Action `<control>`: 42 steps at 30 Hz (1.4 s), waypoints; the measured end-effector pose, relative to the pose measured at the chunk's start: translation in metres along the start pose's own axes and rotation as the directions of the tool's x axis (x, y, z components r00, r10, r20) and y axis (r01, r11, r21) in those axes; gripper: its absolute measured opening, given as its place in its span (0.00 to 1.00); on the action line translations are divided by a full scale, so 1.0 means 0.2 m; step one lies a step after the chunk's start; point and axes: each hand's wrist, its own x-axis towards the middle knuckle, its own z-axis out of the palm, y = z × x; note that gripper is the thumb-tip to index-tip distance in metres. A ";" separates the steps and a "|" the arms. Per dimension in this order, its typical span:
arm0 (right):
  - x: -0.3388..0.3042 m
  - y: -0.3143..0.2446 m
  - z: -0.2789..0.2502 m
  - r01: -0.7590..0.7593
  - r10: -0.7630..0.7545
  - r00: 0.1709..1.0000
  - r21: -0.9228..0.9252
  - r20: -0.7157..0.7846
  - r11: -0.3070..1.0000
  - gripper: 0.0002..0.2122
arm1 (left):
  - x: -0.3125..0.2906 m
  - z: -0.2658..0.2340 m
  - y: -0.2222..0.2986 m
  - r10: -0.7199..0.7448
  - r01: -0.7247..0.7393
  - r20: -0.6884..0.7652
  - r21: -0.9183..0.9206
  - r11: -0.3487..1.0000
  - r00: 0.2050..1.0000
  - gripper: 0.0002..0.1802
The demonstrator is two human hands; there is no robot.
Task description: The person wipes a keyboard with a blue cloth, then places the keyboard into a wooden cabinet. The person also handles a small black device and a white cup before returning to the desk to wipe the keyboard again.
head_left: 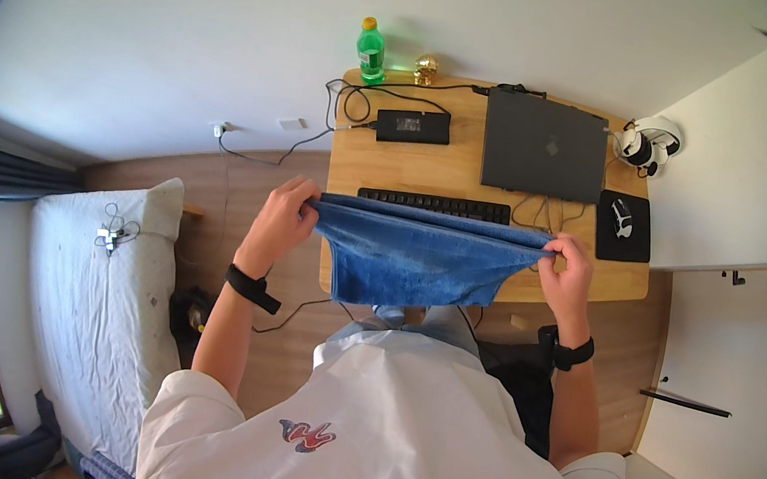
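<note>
A blue cloth (410,262), towel-like, is stretched between my hands over the front edge of the wooden desk (355,169). My left hand (282,214) pinches its upper left corner, and my right hand (565,270) grips the upper right corner. The top edge is pulled nearly straight, with a fold along it, while the lower part hangs down in front of me. Just beyond the cloth lies a black keyboard (435,203), its near side covered. Both wrists wear black straps.
On the desk are a closed dark laptop (543,149), a black power adapter (412,127) with cables, a green bottle (371,52), a gold ornament (425,69), white headphones (650,145) and a mouse (621,219) on a black pad. A bed (95,293) stands at left.
</note>
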 end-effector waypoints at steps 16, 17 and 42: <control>0.42 0.52 0.37 -0.116 0.113 0.987 0.022 0.118 0.993 0.06 | 0.41 0.22 -0.34 -0.005 0.009 -0.026 0.176 0.984 1.000 0.15; 0.45 0.54 0.40 -0.118 0.114 0.986 0.028 0.118 0.993 0.06 | 0.43 0.25 -0.38 -0.034 0.038 -0.023 0.173 0.984 0.999 0.15; 0.40 0.95 0.76 -0.171 0.176 0.958 -0.042 0.228 0.984 0.10 | 0.44 0.69 -0.65 -0.331 0.381 -0.202 0.304 0.873 0.922 0.12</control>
